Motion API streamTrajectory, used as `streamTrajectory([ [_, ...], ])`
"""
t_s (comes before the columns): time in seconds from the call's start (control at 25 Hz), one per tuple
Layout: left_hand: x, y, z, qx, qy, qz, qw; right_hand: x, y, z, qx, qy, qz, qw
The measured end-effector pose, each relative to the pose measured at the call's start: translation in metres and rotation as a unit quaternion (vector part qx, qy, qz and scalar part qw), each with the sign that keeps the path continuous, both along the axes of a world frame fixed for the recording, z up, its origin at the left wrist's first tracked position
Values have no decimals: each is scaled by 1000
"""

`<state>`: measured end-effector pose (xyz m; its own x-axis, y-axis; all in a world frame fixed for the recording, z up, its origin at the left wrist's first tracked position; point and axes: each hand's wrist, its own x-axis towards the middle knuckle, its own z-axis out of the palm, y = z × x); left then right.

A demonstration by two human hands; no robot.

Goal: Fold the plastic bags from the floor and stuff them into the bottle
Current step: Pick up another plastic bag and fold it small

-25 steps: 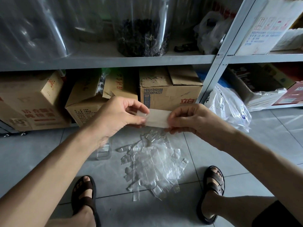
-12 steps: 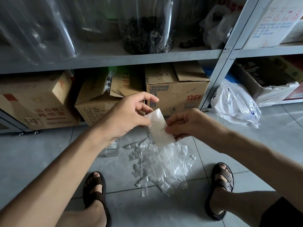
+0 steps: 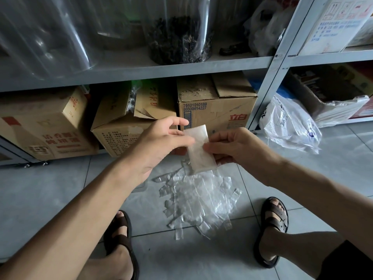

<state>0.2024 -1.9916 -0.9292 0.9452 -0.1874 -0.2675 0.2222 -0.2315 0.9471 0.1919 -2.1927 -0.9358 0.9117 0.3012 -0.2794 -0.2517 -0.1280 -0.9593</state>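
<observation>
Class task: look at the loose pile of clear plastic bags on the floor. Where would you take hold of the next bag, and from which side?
Pinch one of the narrow strip ends that stick out at the edge of the loose pile of clear plastic bags on the grey floor tiles, probably from the left, coming down from above. Those ends lie apart, so the fingers would likely lift one bag.

Glossy clear plastic bags (image 3: 198, 201), matt tiles (image 3: 50, 190)

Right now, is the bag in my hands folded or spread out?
Folded. The bag is a small opaque rectangle pinched between both hands, unlike the clear flat bags on the floor.
</observation>
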Motion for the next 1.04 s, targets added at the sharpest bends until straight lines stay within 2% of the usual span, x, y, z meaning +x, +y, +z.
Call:
streamTrajectory([
  [0.16,-6,-9,-3,-8,32,-7,999,1,0,0,31,-4,-38,999],
  [0.32,-8,-8,1,-30,39,27,998,1,-2,0,2,-9,-18,1000],
  [0.68,-9,-9,4,-57,52,29,997,2,0,-1,-7,-39,-24,999],
  [1.04,-10,-13,9,-90,15,64,994,0,3,4,106,1,-65,992],
])
